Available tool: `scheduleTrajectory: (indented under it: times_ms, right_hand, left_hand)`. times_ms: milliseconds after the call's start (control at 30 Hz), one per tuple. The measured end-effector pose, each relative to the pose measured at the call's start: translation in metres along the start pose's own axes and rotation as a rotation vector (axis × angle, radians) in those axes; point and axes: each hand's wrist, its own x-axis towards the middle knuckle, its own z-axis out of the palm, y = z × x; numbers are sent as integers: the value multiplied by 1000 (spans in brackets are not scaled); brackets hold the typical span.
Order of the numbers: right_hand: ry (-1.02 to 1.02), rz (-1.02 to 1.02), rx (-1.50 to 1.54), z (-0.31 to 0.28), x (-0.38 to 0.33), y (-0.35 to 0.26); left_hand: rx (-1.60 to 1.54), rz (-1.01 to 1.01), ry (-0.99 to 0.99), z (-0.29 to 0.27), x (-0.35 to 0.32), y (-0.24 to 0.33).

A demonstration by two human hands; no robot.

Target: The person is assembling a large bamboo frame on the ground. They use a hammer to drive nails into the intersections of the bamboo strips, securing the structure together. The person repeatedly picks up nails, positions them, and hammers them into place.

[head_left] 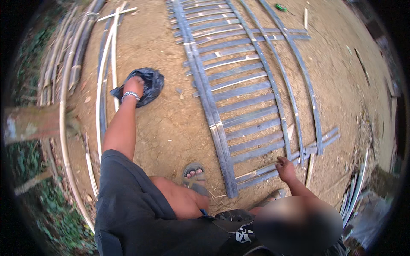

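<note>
- my head feed shows the left arm reaching forward over bare soil [166, 132]; the left hand [135, 84] is at the mouth of a black bag [153, 87].
- left fingers: sunk in the bag's folds. i cannot tell whether they are spread, pressed together or pinching the plastic.
- bag: crumpled, on the ground left of the frame [206, 91], just beside pale strips [112, 55]. a chain bracelet [130, 94] circles the left wrist.
- right hand [285, 169]: over the frame's near end, fingers loosely bent and slightly parted. i cannot tell whether it touches the wood below.
- frame: flat on the soil; grey-blue slats [250, 120] lie crosswise like rungs between a doubled left rail and a single right one.
- right of it i note two long strips [294, 109], roughly alongside, bowed in my fisheye.
- sandalled left foot [194, 176]: just left of the frame's near end.
- left side: bundled poles [65, 85], then green plants [70, 226].
- far end: small green object [280, 7], too small for me to identify.
- a blurred patch hides part of the right arm.
</note>
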Motion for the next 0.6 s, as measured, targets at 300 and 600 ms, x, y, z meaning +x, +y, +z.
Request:
scheduleTrajectory:
  times_ms: [300, 600]
  right_hand:
    - [-149, 57, 273, 59, -36, -93]
    - [-13, 14, 338, 51, -5, -96]
  left_hand:
    - [20, -235, -18, 37, -10, 13]
    - [23, -222, 32, 32, -5, -6]
